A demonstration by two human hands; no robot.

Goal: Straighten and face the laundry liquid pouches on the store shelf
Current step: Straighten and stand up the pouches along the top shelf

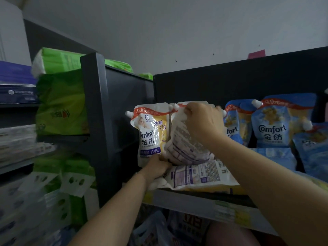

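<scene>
So, backward pouch [188, 142] held mid-frame on the shelf [195, 201].
Fingers of the right hand [204, 121] pinch its top, left hand [158, 167] fingers curl under its base; yellow pouch [150, 132] just left.

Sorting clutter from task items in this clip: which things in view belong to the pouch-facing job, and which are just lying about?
Job: back-turned pouch, gripped by right hand, left hand at its base; front-facing yellow pouch; flat-lying pouch; blue pouches; shelf.
Lying about: green packs beside the shelf; pink note on the wall.
</scene>
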